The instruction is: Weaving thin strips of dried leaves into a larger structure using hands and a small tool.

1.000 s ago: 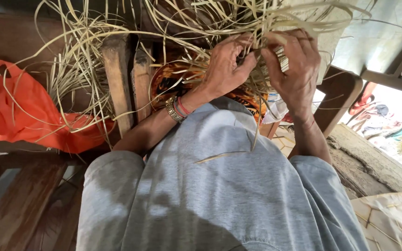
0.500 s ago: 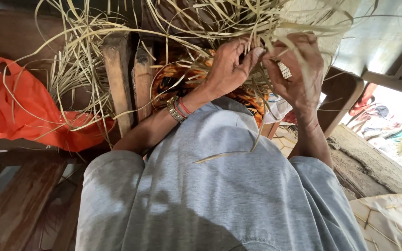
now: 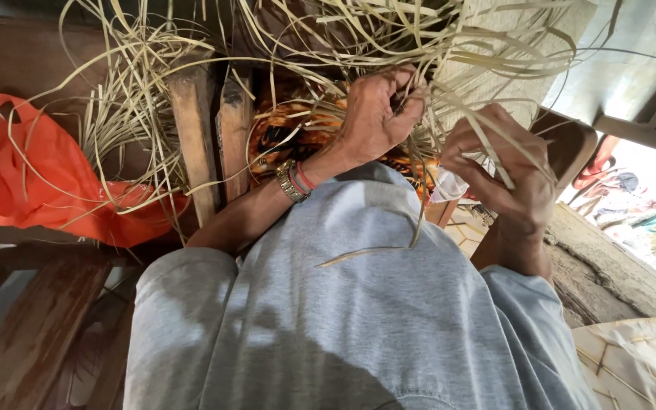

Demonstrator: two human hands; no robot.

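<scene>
A person in a grey shirt (image 3: 358, 304) is looking down at two bare hands working in a tangle of pale cane strips (image 3: 358, 38). Compared with half a second earlier, the right hand (image 3: 506, 175) is sitting lower and further to the right, pulled away from the left hand (image 3: 377, 110), so the two hands are now apart rather than almost touching. The right hand's fingers are curled and pressed together around one flat strip (image 3: 487, 148), which is running up from the fist into the tangle. The left hand is staying where it was, its fingers bent and pinching into the knot of strips at the woven part; exactly which strips it is gripping cannot be told. The strips are lying across the top of the picture, spilling left over two upright wooden posts (image 3: 206, 129) and reaching the top edge. One loose strip (image 3: 373, 247) is resting on the shirt front. One orange plastic bag (image 3: 47, 178) is lying at the left, just beside the posts, with strips trailing over it. One wristwatch and coloured bands (image 3: 294, 178) are circling the left wrist. To the right, a wooden frame (image 3: 632, 125) is crossing the corner, leaving open room below the right hand, above a rough ledge (image 3: 609, 266).
</scene>
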